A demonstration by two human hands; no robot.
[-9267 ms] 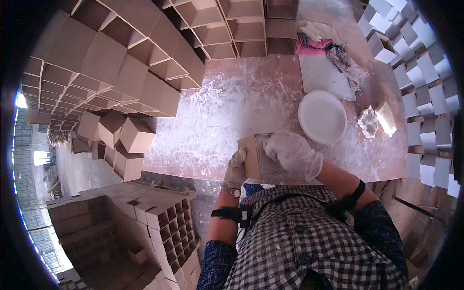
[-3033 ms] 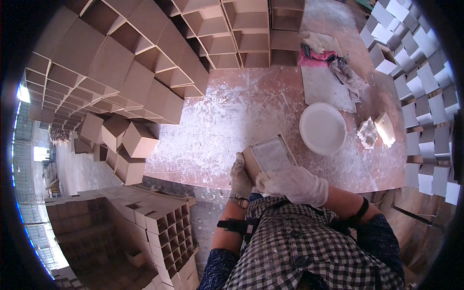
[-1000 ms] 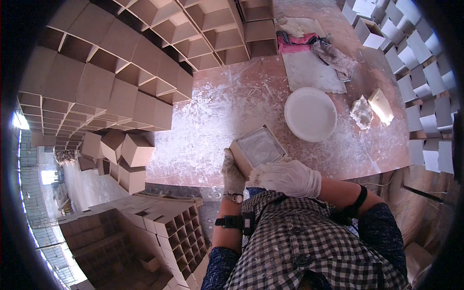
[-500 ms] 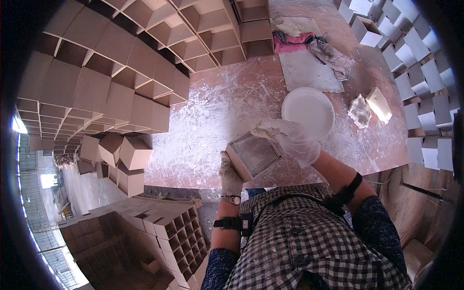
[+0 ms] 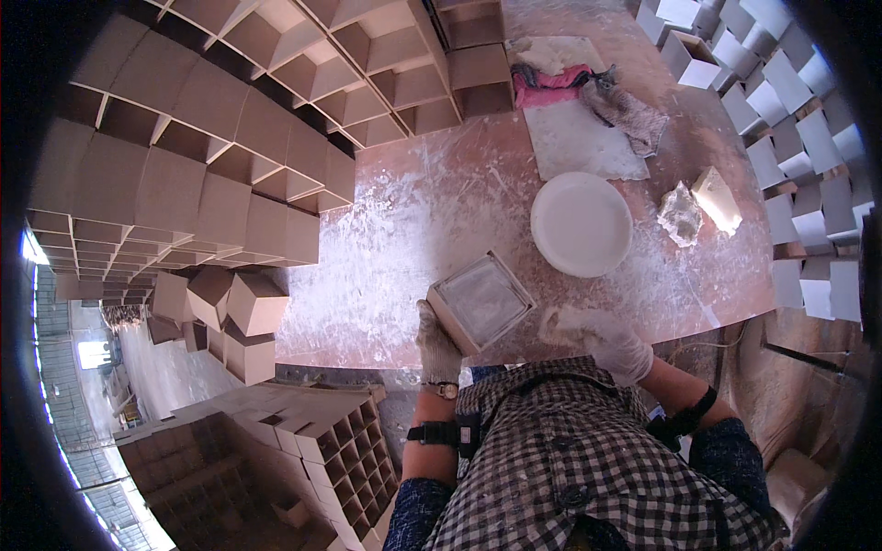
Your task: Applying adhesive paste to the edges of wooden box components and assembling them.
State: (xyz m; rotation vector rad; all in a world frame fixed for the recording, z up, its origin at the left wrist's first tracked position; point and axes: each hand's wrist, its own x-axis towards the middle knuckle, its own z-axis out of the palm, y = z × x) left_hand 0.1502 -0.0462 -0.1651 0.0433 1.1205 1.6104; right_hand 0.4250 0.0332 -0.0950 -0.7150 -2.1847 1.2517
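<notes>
A small brown box rests tilted on the dusty table; its upper face is a framed square smeared with white. My left hand, in a knitted glove, grips the box's left side, the thumb along its wall. To the right of the box, close to the table's front edge, is my right hand in a whitish glove, apart from the box. Its fingers are curled together, and whatever they may hold is hidden. Beyond that hand sits a round white tub or lid.
Stacked brown boxes wall the left and far left of the table. White boxes line the right. Two pale chunks lie right of the round white thing. Crumpled cloths rest on a pale sheet at the back.
My right hand has left the box's upper face and come back toward me, to the box's right. My left hand keeps its grip on the box.
</notes>
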